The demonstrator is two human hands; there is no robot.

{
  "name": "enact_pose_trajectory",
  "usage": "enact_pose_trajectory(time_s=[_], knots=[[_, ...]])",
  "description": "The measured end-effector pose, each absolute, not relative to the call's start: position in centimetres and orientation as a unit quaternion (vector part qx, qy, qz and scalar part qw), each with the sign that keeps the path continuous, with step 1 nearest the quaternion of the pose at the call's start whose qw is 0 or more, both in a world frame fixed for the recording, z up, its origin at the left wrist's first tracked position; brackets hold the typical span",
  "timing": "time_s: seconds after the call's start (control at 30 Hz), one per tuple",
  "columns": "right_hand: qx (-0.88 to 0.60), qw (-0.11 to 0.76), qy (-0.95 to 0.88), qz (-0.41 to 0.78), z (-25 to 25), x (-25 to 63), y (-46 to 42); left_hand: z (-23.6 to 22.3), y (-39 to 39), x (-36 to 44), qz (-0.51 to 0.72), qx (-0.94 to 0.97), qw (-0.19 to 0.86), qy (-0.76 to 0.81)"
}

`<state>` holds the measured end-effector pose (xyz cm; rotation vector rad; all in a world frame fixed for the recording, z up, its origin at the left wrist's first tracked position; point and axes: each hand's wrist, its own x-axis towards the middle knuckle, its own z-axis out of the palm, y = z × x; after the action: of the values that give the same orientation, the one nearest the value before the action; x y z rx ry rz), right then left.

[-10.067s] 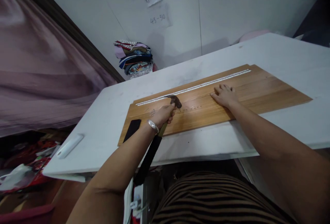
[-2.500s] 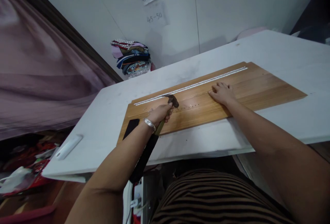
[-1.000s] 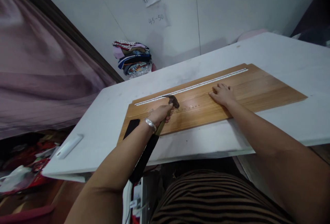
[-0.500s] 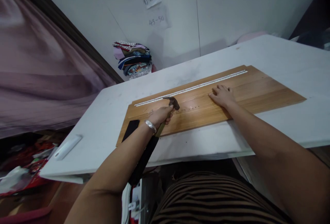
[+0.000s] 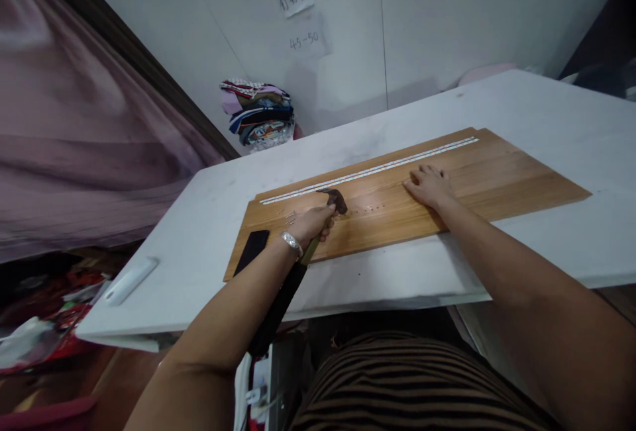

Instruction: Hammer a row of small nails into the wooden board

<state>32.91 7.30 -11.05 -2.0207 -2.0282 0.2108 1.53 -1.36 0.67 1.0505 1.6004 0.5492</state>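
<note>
My left hand is closed around the hammer, gripping it just below its dark, rusty claw head. Its handle runs back under my wrist to a long black grip that reaches past the table's front edge. The head is low over a wooden board, close to the left end of a row of small nails; whether it touches one I cannot tell. My right hand lies on the board further right, fingers spread and holding nothing. A few loose nails lie left of the hammer head.
Two thin white strips run along the board's far side. A flat black object lies on its left end. The white table carries a whitish oblong object at left. Folded cloths are stacked by the wall; a pink curtain hangs left.
Little differs. The view has shifted very slightly; my left hand stays on the hammer and my right hand stays flat on the board.
</note>
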Motion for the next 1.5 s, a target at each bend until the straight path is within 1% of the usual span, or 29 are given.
enact_pose_trajectory(time_s=[0.37, 0.7, 1.5], knots=[[-0.696, 0.145, -0.701, 0.063, -11.3, 33.0, 7.4, 1.7, -1.2, 1.4, 0.24, 0.441, 0.541, 0.675], [-0.697, 0.144, -0.699, 0.065, -11.2, 32.9, 7.3, 0.8, -1.3, 1.4, 0.238, 0.439, 0.551, 0.669], [-0.696, 0.134, -0.702, 0.069, -10.9, 32.9, 7.3, 1.1, -1.5, 1.6, 0.229, 0.438, 0.554, 0.67]])
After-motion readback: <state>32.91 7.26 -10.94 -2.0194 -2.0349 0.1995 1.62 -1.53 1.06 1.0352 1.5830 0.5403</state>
